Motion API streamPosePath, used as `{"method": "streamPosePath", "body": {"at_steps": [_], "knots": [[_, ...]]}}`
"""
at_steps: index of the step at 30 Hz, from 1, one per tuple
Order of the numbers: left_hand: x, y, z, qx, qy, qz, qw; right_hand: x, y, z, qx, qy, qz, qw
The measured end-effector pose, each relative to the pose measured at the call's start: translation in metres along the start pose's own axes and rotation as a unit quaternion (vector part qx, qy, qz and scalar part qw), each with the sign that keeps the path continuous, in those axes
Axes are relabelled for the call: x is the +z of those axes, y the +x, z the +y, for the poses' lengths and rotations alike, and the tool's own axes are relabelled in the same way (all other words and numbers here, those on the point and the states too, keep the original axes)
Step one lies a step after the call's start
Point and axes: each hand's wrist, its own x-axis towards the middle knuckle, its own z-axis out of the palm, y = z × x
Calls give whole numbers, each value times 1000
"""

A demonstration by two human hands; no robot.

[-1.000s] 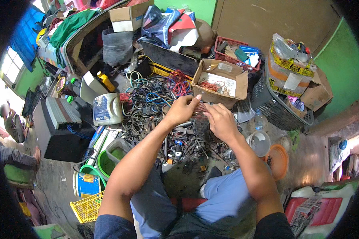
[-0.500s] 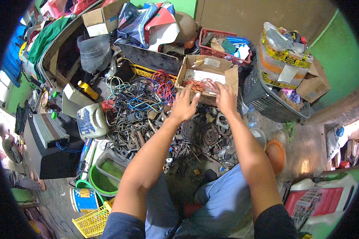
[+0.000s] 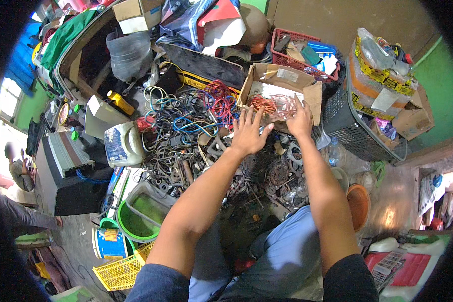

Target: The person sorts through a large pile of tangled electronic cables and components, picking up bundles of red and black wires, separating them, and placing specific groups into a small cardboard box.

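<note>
A cardboard box (image 3: 312, 100) with raised flaps stands beyond a heap of scrap. Inside it lie orange-red wire (image 3: 263, 103) and a paler pinkish bundle of wire (image 3: 287, 107). My left hand (image 3: 249, 135) is open, its fingers spread at the near-left edge of the box, with nothing in it. At the box's near-right side, my right hand (image 3: 300, 121) has its thumb and fingers closed on the pinkish bundle; the fingers partly cover it. Tangled coloured cables (image 3: 191, 113) lie to the left of the box.
Dark metal parts (image 3: 279, 173) are heaped below my hands. A red crate (image 3: 292, 58) and a grey basket (image 3: 337, 113) stand beyond and to the right. At left are a white jug (image 3: 123, 143), a black case (image 3: 60, 176) and a green basin (image 3: 131, 221).
The view has swung, so the whole scene sits further right and lower. My left hand has spread its fingers wider beside the box. My right hand stays at the pinkish bundle.
</note>
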Motion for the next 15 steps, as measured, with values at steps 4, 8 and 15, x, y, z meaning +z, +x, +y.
{"method": "streamPosePath", "body": {"at_steps": [4, 8, 15], "knots": [[-12, -6, 1, 3, 12, -37, 999, -8, 2, 4, -31, 41, -36, 998], [-35, -21, -11, -4, 50, -85, 995, -29, -13, -23, -41, 18, -66, 997], [-96, -67, -73, -23, 85, -82, 993, -28, -35, -82, -175, 16, -17, 984]]}}
